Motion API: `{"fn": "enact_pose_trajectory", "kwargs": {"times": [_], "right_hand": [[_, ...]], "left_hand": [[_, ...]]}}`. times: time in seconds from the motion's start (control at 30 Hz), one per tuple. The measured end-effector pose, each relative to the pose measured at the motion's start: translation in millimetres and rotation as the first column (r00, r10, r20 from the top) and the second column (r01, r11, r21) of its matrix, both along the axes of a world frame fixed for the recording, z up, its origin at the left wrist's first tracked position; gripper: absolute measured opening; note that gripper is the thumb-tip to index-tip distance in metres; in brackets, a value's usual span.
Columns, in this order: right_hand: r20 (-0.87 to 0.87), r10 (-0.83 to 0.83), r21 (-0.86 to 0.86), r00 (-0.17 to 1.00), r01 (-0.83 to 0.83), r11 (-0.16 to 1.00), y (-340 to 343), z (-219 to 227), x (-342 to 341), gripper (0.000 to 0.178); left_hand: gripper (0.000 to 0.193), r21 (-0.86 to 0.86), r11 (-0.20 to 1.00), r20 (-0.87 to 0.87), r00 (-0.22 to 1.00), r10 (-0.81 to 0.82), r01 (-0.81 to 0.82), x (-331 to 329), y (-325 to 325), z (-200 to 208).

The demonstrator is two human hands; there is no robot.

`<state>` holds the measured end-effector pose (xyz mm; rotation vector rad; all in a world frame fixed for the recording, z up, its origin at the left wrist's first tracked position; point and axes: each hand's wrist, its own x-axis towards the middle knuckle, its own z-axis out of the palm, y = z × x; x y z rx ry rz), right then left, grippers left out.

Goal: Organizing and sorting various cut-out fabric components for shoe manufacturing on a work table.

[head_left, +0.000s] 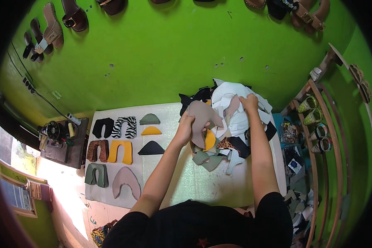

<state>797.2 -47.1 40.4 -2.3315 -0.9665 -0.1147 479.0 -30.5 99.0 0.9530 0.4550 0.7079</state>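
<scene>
My left hand (184, 129) is closed round a stack of taupe curved shoe-upper pieces (202, 117), held above the near left of a heap of cut material (235, 91). Farther right, my right hand (249, 104) pinches a smaller taupe piece (232, 106) at its edge, over the white part of the heap. White, black, grey-green and leopard-print pieces lie jumbled there, with a yellow piece (210, 139) showing just below the held stack. At the table's left, a taupe arch-shaped stack (126, 182) lies beside a green arch-shaped stack (96, 175).
Black, zebra, leopard and yellow arch-shaped stacks stand in rows on the pale table (169, 120). Half-moon stacks (150, 119) lie beside them. A sewing machine (53, 130) is at the left. Wooden racks (318, 136) with sandals and a scrap-filled bin (291, 132) are at the right.
</scene>
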Motion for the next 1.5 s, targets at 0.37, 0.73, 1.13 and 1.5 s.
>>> {"fn": "enact_pose_trajectory", "kwargs": {"times": [0.37,0.73,1.13,1.5], "right_hand": [[-0.252,-0.062,0.047,0.966,0.076,0.996,11,8,3,0.034],[-0.093,-0.003,0.26,0.996,0.027,0.965,-8,33,-13,0.021],[0.464,-0.098,0.266,0.881,-0.033,0.964,-8,3,-21,0.007],[0.101,0.29,0.397,0.952,-0.306,0.865,-1,-7,-18,0.008]], "left_hand": [[0.035,-0.02,0.999,-0.07,0.996,0.047,-0.049,-1,3,-9],[0.039,-0.044,0.998,-0.086,0.995,-0.042,0.038,-3,-4,-20],[0.025,-0.077,0.997,-0.087,0.996,-0.033,0.026,2,-14,-20],[0.026,-0.079,0.993,-0.084,0.992,-0.099,0.092,4,-4,-43]]}}
